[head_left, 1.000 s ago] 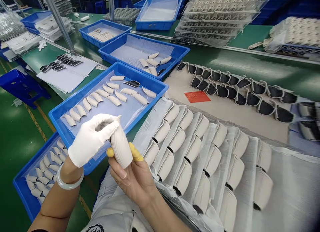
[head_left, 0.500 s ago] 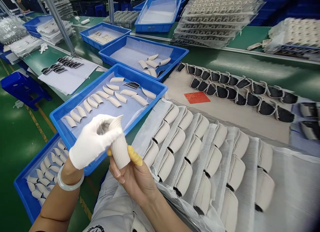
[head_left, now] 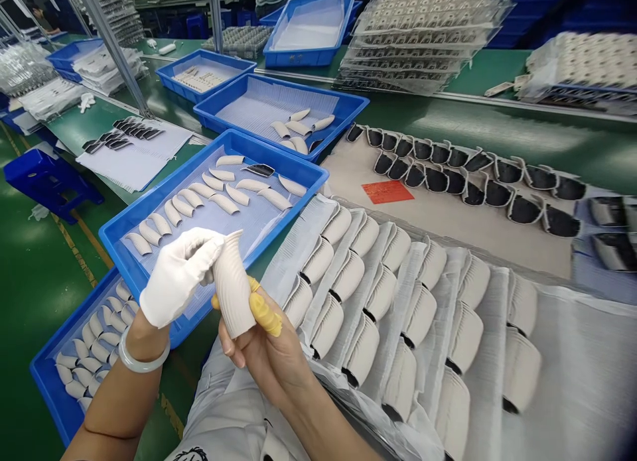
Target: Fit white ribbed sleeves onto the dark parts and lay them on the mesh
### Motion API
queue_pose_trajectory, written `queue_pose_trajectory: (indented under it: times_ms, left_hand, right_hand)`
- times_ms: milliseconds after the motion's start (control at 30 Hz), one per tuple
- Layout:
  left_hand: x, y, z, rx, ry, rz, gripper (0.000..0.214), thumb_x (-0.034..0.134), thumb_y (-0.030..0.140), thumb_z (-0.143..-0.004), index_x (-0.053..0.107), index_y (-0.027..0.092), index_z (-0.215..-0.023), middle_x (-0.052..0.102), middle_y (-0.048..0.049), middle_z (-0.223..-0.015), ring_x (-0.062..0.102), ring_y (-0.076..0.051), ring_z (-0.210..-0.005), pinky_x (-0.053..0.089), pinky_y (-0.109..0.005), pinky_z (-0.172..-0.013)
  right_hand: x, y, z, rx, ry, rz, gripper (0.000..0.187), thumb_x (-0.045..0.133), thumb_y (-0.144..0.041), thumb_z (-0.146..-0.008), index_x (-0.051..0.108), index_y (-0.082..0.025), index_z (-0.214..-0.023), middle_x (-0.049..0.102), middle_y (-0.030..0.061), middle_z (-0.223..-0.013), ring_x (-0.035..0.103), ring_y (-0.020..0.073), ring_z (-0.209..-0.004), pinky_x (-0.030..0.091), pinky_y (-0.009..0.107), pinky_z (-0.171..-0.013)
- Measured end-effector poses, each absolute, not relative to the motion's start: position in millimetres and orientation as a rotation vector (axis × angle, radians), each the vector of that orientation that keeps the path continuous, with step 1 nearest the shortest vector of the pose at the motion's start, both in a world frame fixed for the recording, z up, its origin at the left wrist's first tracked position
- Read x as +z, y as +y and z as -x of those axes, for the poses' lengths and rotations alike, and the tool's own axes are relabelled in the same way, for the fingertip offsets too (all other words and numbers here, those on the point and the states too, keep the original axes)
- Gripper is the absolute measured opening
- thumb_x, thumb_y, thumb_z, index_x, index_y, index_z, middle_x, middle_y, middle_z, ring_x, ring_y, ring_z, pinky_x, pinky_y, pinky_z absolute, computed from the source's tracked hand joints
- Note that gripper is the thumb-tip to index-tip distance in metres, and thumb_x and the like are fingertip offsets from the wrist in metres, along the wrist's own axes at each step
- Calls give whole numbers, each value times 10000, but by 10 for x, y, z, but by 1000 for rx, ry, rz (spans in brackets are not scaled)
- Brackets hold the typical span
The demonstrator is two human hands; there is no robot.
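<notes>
Both my hands grip one white ribbed curved plastic part point(head_left: 229, 286) above my lap. My left hand point(head_left: 178, 275) wears a white glove and closes on the part's upper left side. My right hand point(head_left: 266, 347) is bare except for yellow finger cots on thumb and a fingertip; it holds the part from below, thumb on its right edge. Just right of my hands, rows of the same white parts point(head_left: 378, 295) lie overlapped on white foam sheets.
A blue tray point(head_left: 303, 170) with several slim white curved pieces sits behind my hands; another blue tray point(head_left: 44, 375) lies lower left, a third point(head_left: 353, 103) further back. Black-lined parts point(head_left: 462, 176) line a beige sheet with a red label point(head_left: 387, 191). Clear blister trays point(head_left: 428, 36) are stacked at the back.
The part has tilted a little between my hands and my right thumb has slid down along its right edge. My left glove has shifted off its top towards the left side.
</notes>
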State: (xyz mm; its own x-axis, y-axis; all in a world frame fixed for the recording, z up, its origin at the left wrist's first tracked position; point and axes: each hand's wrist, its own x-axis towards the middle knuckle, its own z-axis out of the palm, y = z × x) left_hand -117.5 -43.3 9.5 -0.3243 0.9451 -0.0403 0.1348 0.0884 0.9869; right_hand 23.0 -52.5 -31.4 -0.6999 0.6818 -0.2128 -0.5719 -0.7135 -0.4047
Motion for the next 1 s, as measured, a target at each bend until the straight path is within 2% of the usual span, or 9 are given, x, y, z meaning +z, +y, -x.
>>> queue_pose_trajectory:
  times_ms: [133, 267, 367, 500, 733, 833, 900, 1000]
  left_hand:
    - [104, -402, 1129, 1308, 1658, -1093, 216, 631, 390, -766, 630, 177, -729, 510, 36, -576, 416, -72, -457, 355, -201, -427]
    - [126, -362, 1046, 1277, 1807, -1114, 229, 659, 393, -726, 602, 180, -662, 487, 40, -559, 349, -69, -443, 303, -215, -412]
    - [143, -349, 982, 1252, 1860, -1121, 261, 654, 403, -741, 563, 188, -625, 471, 45, -558, 324, -67, -446, 276, -222, -413]
    - [170, -351, 920, 1223, 1906, -1121, 317, 654, 423, -747, 521, 186, -584, 478, 39, -561, 351, -72, -461, 283, -224, -420]
    - [177, -353, 835, 1272, 1735, -1119, 198, 638, 358, -754, 606, 181, -671, 472, 46, -540, 370, -70, -440, 317, -209, -409]
    - [183, -354, 765, 1267, 1691, -1110, 157, 631, 328, -757, 638, 175, -726, 472, 46, -515, 386, -75, -437, 336, -209, -415]
    - [191, -352, 709, 1258, 1695, -1132, 152, 639, 321, -754, 659, 170, -759, 529, 31, -558, 409, -78, -456, 358, -214, -434]
    - [202, -347, 614, 1278, 1672, -1217, 190, 657, 318, -745, 693, 174, -863, 654, -23, -765, 528, -110, -578, 434, -229, -518]
  right_hand:
    - [-314, -519, -290, 2371, -443, 414, 289, 588, -441, -851, 612, -162, -921, 659, 43, -775, 541, 83, -412, 330, 174, -328]
    - [-353, -513, -345, 2587, -306, 221, 418, 455, -479, -911, 641, -108, -852, 586, 12, -524, 379, 49, -310, 243, 173, -314]
    - [-344, -513, -365, 2655, -71, 143, 399, 419, -437, -935, 643, -109, -901, 576, 2, -556, 345, 47, -356, 237, 167, -339]
    - [-288, -525, -382, 2653, 136, 239, 367, 442, -404, -936, 634, -91, -933, 638, 55, -745, 376, 59, -443, 301, 181, -385]
    - [-217, -540, -527, 2432, -256, 419, 297, 586, -426, -853, 601, -130, -866, 646, 46, -736, 505, 91, -465, 332, 212, -413]
    - [-192, -541, -642, 2262, -448, 553, 286, 606, -427, -839, 572, -160, -938, 644, 34, -764, 554, 108, -468, 355, 218, -416]
    - [-192, -542, -722, 2179, -561, 625, 315, 616, -429, -830, 559, -169, -998, 623, 19, -747, 561, 110, -472, 374, 221, -428]
    - [-211, -550, -836, 2020, -722, 736, 359, 651, -419, -804, 535, -198, -1062, 601, 3, -799, 571, 101, -485, 392, 222, -438]
